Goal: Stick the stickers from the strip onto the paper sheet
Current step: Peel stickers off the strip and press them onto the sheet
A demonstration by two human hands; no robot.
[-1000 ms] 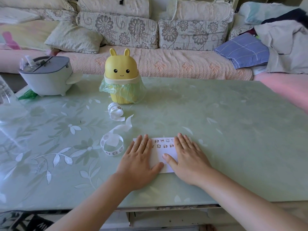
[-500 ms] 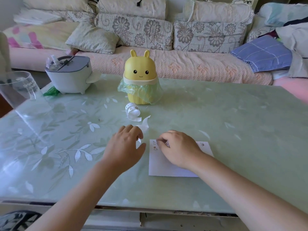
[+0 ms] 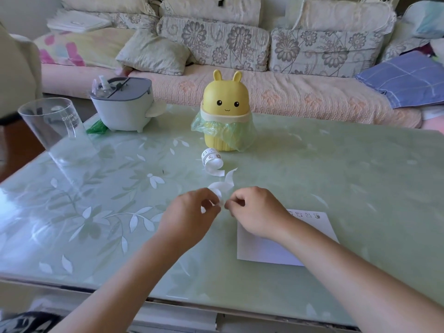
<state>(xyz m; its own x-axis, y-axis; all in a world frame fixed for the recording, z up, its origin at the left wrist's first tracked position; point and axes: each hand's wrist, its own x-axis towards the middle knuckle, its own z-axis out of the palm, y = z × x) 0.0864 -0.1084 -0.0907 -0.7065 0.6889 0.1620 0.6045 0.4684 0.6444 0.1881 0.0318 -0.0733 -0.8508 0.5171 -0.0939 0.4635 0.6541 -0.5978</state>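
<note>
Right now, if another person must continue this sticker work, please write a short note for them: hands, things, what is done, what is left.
Hands: left hand and right hand both pinch the curled sticker strip over the table, left of the paper sheet. Whether a sticker is coming off cannot be seen.
Done: a row of stickers sits along the sheet's far edge.
Left: peel more and stick them on the sheet's bare part. A second roll lies by the yellow bin.

Glossy, smooth bench [image 3: 336, 176] top. Matt white paper sheet [image 3: 264, 251]; thin, curling paper strip [image 3: 223, 186]. Smooth yellow plastic bin [image 3: 225, 92] with a filmy green bag [image 3: 216, 128]. Clear, shiny cup [image 3: 55, 131]. Woven cloth sofa cushions [image 3: 216, 44].
</note>
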